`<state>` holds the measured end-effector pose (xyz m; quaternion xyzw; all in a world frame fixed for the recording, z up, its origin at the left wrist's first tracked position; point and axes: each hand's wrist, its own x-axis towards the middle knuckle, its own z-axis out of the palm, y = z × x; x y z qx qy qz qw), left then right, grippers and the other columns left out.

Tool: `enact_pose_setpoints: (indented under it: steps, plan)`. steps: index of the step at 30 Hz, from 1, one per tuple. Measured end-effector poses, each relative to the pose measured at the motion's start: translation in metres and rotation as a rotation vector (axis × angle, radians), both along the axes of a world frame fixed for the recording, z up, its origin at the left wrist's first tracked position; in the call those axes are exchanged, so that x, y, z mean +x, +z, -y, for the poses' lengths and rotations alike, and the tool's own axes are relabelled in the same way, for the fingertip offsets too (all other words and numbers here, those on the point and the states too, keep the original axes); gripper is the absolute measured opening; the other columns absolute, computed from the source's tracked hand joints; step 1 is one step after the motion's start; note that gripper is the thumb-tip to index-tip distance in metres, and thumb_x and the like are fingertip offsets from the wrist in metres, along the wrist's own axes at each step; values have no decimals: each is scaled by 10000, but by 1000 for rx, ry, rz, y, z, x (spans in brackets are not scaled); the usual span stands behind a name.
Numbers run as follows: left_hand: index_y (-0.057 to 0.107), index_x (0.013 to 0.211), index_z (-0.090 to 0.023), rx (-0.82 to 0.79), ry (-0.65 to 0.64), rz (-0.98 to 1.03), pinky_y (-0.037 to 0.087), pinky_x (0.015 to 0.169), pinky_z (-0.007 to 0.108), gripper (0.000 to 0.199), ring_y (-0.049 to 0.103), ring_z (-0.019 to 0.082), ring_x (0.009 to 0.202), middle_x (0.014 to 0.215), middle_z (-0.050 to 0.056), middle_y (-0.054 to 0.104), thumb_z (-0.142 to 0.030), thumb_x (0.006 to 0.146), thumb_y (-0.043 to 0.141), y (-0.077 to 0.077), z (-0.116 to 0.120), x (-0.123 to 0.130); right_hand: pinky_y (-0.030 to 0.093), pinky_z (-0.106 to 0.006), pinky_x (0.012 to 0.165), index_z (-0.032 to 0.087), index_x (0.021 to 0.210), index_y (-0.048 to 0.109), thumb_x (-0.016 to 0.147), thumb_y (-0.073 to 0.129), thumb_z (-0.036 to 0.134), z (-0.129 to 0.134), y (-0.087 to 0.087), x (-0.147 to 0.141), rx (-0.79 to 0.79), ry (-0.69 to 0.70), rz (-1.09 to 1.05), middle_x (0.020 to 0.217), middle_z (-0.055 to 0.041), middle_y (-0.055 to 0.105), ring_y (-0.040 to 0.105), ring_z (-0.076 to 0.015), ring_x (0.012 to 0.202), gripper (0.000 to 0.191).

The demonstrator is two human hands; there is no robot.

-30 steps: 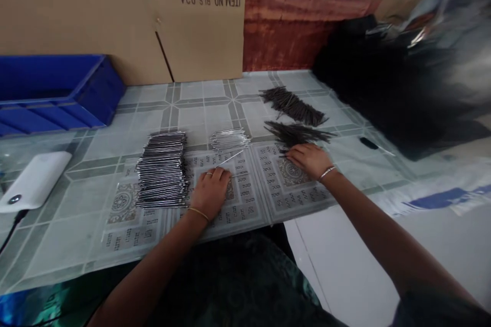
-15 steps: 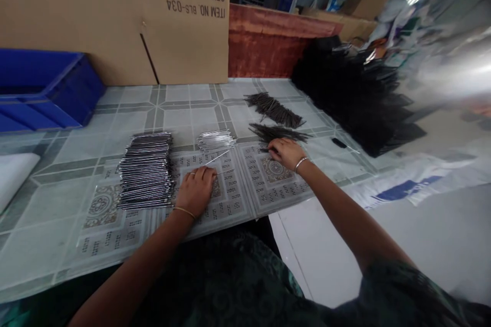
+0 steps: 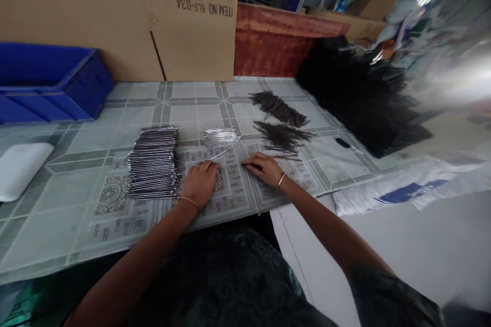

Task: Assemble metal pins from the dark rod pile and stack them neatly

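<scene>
My left hand rests low over the patterned sheet, fingers closed on a thin metal rod that points to the right. Facing its tip, my right hand pinches with thumb and forefinger; whatever lies between them is too small to make out. Beside my left hand is a big stack of dark, shiny ribbed rods. Just beyond the hands lies a smaller bunch of silver rods, one of them slanting out loose. Thin dark sticks form a loose heap behind my right hand, with a second heap farther back.
A blue plastic bin and a white block stand on the left. A large cardboard sheet closes off the back. At the right are a black pile, a small black-handled tool and a white bag.
My right hand has moved left from the dark stick heap to the tip of the rod in my left hand. My left hand stays nearly in place. The view has shifted slightly.
</scene>
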<state>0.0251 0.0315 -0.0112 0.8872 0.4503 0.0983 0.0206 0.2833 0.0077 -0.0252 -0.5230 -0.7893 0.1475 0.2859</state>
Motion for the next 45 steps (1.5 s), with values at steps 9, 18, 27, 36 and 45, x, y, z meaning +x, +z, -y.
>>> enact_pose_setpoints:
  steps: [9,18,27,36,45]
  plan:
    - [643,1147,-206,2,-12,3,479,852,411,312,600,259,975,1102,94,647,-273,986,384,1,0,1,499,-289,799,236,1071,728,936,581,269,-3,-8,-15,7,-61,-120,935,-40,690,630,-160,852,202]
    - [644,1162,-210,-24,-2,0,477,874,431,307,589,278,1010,1129,81,646,-271,981,403,2,0,2,489,-277,788,220,1070,731,946,572,285,-2,-7,-17,39,-32,-157,910,-39,688,631,-153,831,211]
    - [648,1175,-232,-20,-32,-8,477,872,423,306,581,275,1036,1128,76,647,-273,973,422,1,-1,1,483,-265,796,246,1078,731,943,585,289,-3,-9,-17,18,-42,-105,929,-32,691,632,-143,834,203]
    - [650,1161,-222,-35,4,7,471,868,418,319,587,273,1018,1124,87,649,-282,979,395,4,1,2,483,-263,768,213,1060,727,934,582,257,-3,-10,-18,41,-48,-183,898,-38,674,614,-142,814,196]
    - [652,1149,-228,-24,-13,19,477,856,411,300,590,270,1000,1104,84,653,-276,973,414,1,0,2,479,-260,768,218,1061,730,934,591,255,-3,-9,-18,44,-25,-140,903,-37,671,618,-141,815,192]
